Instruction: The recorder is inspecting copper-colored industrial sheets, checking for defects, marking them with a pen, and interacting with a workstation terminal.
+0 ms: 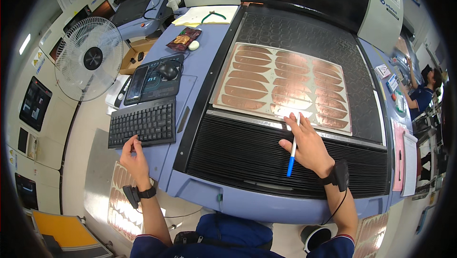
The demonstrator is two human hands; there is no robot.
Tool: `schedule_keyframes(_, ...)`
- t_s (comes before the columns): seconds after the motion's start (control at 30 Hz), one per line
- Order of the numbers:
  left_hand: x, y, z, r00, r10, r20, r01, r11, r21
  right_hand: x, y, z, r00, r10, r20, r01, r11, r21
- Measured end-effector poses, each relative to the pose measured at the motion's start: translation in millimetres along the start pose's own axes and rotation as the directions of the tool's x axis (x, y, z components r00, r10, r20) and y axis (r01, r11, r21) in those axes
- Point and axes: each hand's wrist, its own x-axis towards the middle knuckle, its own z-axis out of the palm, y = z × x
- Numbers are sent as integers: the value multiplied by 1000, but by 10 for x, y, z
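Left hand (135, 162) loosely curled, empty, at the keyboard (142, 122), right hand (307, 147) mostly spread, holding a pen (292, 156), over the panel (285, 84) edge

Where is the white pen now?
In the head view's right half, the pen is in the right hand, at the near edge of the copper-patterned panel.

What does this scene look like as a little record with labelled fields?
Left grip: thumb and finger at the keyboard; touch unclear
Right grip: holding a white pen with a blue end, at the panel's near edge
Panel pattern: copper-coloured shapes in three columns
Panel support: dark textured bed
Beyond keyboard: phone and black mouse
Far left: fan
Far right: another person
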Motion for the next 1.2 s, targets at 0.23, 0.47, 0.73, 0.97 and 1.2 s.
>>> schedule_keyframes(0.23,-63,1074,188,754,404,518,-395,909,-134,-79,-74,5,999,-11,42,13,998,-68)
schedule_keyframes(0.47,-33,1233,1085,487,541,686,-641,755,-140,-75,-25,18,997,52,61,-51,998,-26)
schedule_keyframes(0.73,-84,1385,1107,459,574,678,-766,642,-25,-104,-101,1,997,65,41,-61,994,-86)
schedule_keyframes(0.97,-102,1253,1124,508,589,628,-700,708,-98,-79,-167,-52,996,60,62,-55,995,-79)
schedule_keyframes(1.2,-66,1312,1113,535,534,655,-630,768,-113,-84,-125,17,996,56,67,-51,995,-81)
